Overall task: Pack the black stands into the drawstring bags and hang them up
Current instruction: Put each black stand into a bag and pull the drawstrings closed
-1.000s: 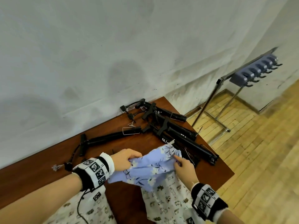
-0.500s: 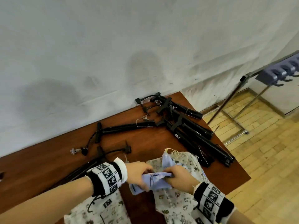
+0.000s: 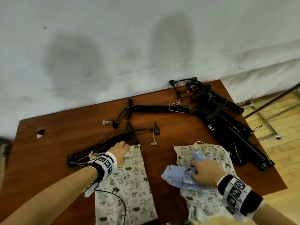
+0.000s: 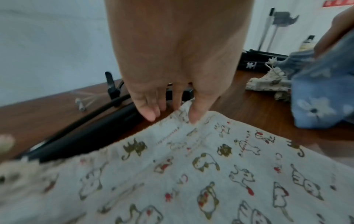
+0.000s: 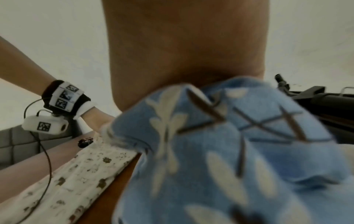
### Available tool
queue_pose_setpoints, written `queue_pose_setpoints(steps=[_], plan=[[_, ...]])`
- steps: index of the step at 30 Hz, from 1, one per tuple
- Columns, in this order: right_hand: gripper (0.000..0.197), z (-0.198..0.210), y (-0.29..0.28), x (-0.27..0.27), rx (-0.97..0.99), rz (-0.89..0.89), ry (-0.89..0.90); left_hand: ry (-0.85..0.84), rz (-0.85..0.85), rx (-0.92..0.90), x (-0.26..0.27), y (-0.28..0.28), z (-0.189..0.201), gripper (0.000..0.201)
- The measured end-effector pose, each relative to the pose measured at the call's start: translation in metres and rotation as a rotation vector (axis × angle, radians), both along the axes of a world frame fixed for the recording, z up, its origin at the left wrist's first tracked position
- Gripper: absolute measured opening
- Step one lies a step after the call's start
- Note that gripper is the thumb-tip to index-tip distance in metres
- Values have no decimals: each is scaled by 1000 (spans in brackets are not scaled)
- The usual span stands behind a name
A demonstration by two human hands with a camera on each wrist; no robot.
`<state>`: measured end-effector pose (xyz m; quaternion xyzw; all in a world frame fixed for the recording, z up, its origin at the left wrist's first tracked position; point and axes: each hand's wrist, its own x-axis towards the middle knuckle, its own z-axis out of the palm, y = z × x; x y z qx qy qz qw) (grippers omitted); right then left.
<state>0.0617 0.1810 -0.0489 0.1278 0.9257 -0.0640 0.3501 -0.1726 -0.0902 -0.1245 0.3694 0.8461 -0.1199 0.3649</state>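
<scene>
My left hand (image 3: 121, 148) rests with straight fingers (image 4: 149, 112) on the top edge of a cat-print drawstring bag (image 3: 128, 184) (image 4: 191, 174), right beside the end of a folded black stand (image 3: 100, 149) (image 4: 91, 133). My right hand (image 3: 204, 172) grips a bunched blue floral bag (image 3: 177, 175) (image 5: 229, 151) on top of a second cat-print bag (image 3: 204, 197). Another black stand (image 3: 155, 109) lies mid-table. A pile of several stands (image 3: 227, 127) lies at the right end.
The brown table (image 3: 73, 127) stands against a white wall and has a round hole (image 3: 39, 132) at its left end. Small white tags (image 3: 105, 122) lie loose on it. Beyond its right edge is a metal rack leg (image 3: 272, 98) on wood flooring.
My left hand has let go of the blue bag and moved left to the other cat-print bag. My right hand keeps the blue bag, now bunched and lowered onto the right bag.
</scene>
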Motion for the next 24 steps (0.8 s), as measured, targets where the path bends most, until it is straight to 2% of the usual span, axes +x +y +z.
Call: queue_pose_setpoints(steps=[2, 6, 9, 12, 18, 20, 22, 24], plan=[[23, -1, -9, -17, -82, -24, 136, -11, 44, 82, 0, -3, -10, 64], [19, 0, -21, -54, -497, -246, 356, -98, 3, 91, 6, -1, -22, 51], [25, 3, -22, -69, -566, -374, 487, -198, -98, 86, 12, -1, -21, 37], [29, 0, -13, -73, -449, -424, 469, -263, -175, 95, 12, -4, -13, 32], [37, -8, 2, -60, -438, -626, 439, -406, -103, 55, 13, -12, 4, 12], [45, -1, 5, -56, -571, -667, 442, -499, -91, 7, 15, -16, 4, 11], [51, 15, 5, -58, -797, -724, 405, -539, -71, -1, 17, -12, 10, 9], [45, 35, 0, -68, -929, -706, 412, -499, -22, 73, 13, -2, 21, 24]])
